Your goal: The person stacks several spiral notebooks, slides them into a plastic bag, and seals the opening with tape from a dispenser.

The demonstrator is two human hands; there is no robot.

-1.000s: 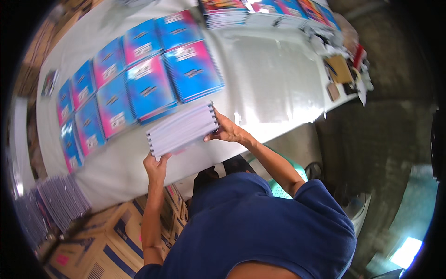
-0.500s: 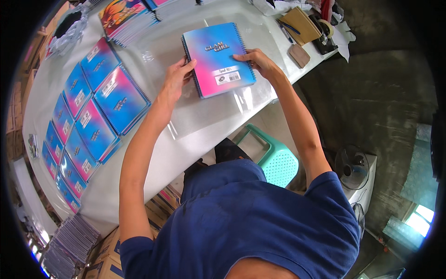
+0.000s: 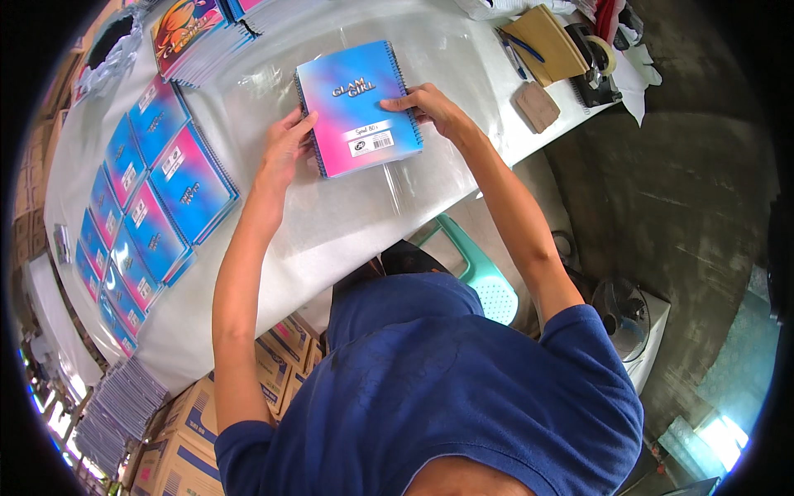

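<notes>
A spiral notebook stack with a blue and pink cover lies between my two hands, on clear plastic sheeting over the white table. My left hand grips its left edge, thumb on the cover. From the right side, my right hand holds the other edge, thumb resting on the cover and fingers partly hidden beneath. Coil bindings show along both side edges, so more than one notebook seems stacked. To the left, several piles of matching notebooks stand in rows.
Piles of notebooks with a colourful picture cover stand at the far left. At the far right lie a tape dispenser, a brown pad, pens and a brown block. A green stool and cardboard boxes are below the table.
My view has turned a little, so the notebooks and both hands appear farther left. Both hands keep their grip on the stack.
</notes>
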